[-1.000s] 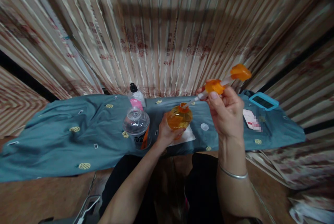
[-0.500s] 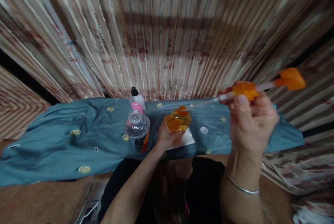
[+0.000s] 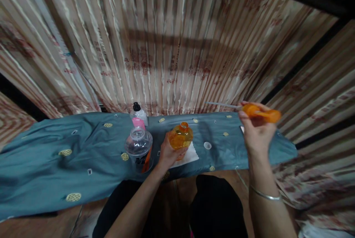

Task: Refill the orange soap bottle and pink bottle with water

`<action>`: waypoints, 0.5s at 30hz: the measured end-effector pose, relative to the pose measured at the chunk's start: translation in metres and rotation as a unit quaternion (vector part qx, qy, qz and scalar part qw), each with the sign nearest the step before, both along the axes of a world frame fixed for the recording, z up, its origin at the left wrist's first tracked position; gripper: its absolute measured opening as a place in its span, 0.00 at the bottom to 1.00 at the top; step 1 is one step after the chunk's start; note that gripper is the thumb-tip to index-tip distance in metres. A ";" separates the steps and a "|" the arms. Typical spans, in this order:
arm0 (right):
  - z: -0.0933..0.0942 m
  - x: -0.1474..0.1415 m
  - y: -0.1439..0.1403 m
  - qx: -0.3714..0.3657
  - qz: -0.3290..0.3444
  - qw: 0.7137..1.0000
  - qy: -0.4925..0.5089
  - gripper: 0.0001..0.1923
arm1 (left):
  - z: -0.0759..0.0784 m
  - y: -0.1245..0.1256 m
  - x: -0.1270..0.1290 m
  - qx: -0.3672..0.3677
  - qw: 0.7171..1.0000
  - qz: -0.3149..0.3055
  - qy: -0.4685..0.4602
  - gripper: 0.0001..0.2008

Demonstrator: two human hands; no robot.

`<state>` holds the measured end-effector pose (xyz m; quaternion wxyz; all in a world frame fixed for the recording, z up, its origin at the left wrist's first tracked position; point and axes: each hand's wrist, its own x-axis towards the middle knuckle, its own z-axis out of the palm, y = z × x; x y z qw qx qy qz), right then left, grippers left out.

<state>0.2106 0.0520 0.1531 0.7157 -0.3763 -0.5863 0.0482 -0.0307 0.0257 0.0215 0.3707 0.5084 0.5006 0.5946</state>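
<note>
My left hand (image 3: 168,153) is closed around the side of an orange, see-through bottle (image 3: 181,137) with an open neck, standing upright over a white paper napkin (image 3: 191,153). Raised at the right, my right hand (image 3: 256,128) grips an orange pump head (image 3: 252,111) by its collar and spout. From it a thin clear tube (image 3: 222,104) points left, apart from the bottle. To the left of my left hand is a wide clear plastic bottle (image 3: 138,145) with its mouth uncovered. Behind that stands a smaller clear bottle (image 3: 138,115) with a black cap and pink label.
A teal patterned cloth (image 3: 97,149) covers the narrow surface. On it, right of the napkin, lies a small whitish disc (image 3: 207,145). A pleated curtain (image 3: 166,45) hangs close behind. Part of a flat, light-coloured object (image 3: 242,129) shows beside my right wrist.
My right hand has carried the pump head farther from the bottle, and its tube tip no longer overlaps the bottle's neck area. The pump's spout now appears closer to its collar. The view has shifted.
</note>
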 end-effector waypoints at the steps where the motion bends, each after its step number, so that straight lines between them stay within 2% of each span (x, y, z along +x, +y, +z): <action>1: -0.012 0.002 0.015 -0.024 -0.005 0.998 -0.056 0.21 | 0.000 -0.001 0.000 0.001 1.000 -0.002 0.002 0.33; 4: -0.050 0.006 0.061 -0.103 0.008 0.968 -0.230 0.20 | -0.001 -0.002 -0.001 -0.008 1.000 -0.007 0.011 0.32; 8: -0.096 0.015 0.109 -0.195 0.041 0.893 -0.403 0.15 | -0.004 -0.002 -0.001 -0.017 1.000 -0.010 0.013 0.33; 12: -0.129 0.030 0.134 -0.248 0.043 0.830 -0.498 0.13 | -0.005 -0.001 -0.001 -0.029 0.999 -0.027 -0.005 0.34; 15: -0.147 0.040 0.145 -0.254 0.049 0.801 -0.540 0.11 | -0.006 -0.001 -0.001 -0.027 0.999 -0.037 -0.029 0.34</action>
